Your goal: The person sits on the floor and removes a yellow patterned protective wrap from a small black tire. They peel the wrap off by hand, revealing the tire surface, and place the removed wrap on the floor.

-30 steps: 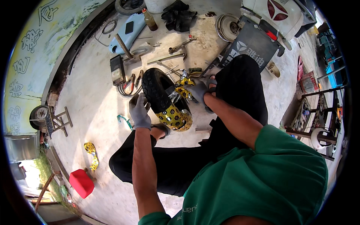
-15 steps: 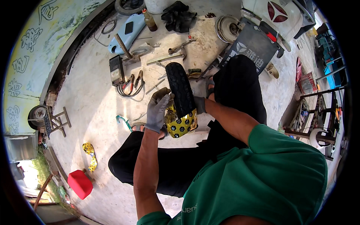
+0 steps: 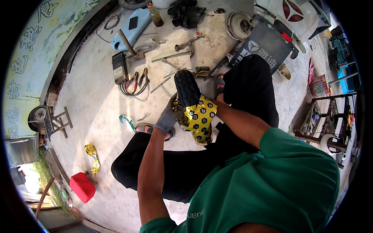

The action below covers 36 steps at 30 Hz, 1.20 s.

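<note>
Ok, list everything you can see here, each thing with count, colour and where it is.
tyre: one, black, upright between the hands, centre
wrapping: one, yellow with dark hexagons, around the tyre's lower part
clamp cables: one bundle, red and black, on the floor left of the tyre
meter box: one, dark, beside the cables
hand tools: several, metal, scattered on the floor above the tyre
bottle: one, brown, top centre
red can: one, lower left
yellow scrap: one, floor, left
small wheel: one, black, far left
left hand: grey glove, gripping the wrapped tyre
right hand: mostly hidden behind the tyre
</note>
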Each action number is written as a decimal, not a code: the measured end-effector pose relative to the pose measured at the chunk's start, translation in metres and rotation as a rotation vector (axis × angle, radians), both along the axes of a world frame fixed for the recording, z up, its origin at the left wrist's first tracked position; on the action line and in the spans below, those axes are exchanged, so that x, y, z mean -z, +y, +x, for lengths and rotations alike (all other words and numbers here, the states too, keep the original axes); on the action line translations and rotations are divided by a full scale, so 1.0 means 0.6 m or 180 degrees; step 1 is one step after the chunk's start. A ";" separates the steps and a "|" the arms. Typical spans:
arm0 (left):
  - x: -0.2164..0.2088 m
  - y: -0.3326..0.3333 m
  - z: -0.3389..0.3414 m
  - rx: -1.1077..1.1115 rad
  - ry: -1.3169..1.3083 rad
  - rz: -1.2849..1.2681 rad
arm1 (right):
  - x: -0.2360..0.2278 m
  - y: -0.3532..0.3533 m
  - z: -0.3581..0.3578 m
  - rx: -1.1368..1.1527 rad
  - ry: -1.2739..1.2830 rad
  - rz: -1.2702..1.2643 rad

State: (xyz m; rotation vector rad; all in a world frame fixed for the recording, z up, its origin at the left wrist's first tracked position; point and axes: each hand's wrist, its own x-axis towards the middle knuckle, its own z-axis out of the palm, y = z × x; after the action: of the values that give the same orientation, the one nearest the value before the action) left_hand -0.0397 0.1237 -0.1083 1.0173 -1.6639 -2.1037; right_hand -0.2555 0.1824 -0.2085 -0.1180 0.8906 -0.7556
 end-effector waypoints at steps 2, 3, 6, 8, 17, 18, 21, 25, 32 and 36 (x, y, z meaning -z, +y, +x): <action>0.016 0.000 0.005 -0.0092 0.0060 0.0061 | 0.004 0.002 0.006 0.0032 -0.0033 0.0037; 0.013 0.002 0.005 -0.0152 0.0046 0.0095 | 0.005 0.004 0.009 0.0061 -0.0043 0.0063; -0.015 -0.001 0.001 -0.0139 -0.0559 -0.0198 | 0.009 0.005 0.013 0.0122 -0.0034 0.0096; -0.026 0.000 -0.004 -0.0231 -0.1160 -0.0673 | 0.013 0.004 0.016 0.0167 -0.0026 0.0129; -0.124 -0.005 0.040 0.0427 -0.2576 -0.2236 | 0.029 0.005 0.019 0.0357 -0.0052 0.0273; -0.137 -0.007 0.053 0.0342 -0.2458 -0.2257 | 0.034 0.001 0.017 0.0390 -0.0041 0.0294; -0.185 -0.011 0.081 0.0781 -0.2317 -0.1967 | 0.051 -0.003 0.011 0.0520 -0.0067 0.0396; -0.210 -0.005 0.094 0.0905 -0.1421 -0.1086 | 0.050 -0.016 0.021 0.0376 -0.0325 0.0008; -0.190 0.026 0.061 0.0156 0.0038 0.0650 | -0.171 -0.007 0.041 0.0558 -0.0657 0.0298; -0.140 0.022 0.025 -0.0663 0.1089 0.1458 | -0.235 0.011 0.054 0.0544 -0.0172 -0.0201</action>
State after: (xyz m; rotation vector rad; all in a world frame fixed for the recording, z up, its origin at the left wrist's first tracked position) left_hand -0.0246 0.1367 -0.0243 0.8357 -0.8994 -2.3982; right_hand -0.2231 0.1891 -0.0678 -0.0775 0.8326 -0.9426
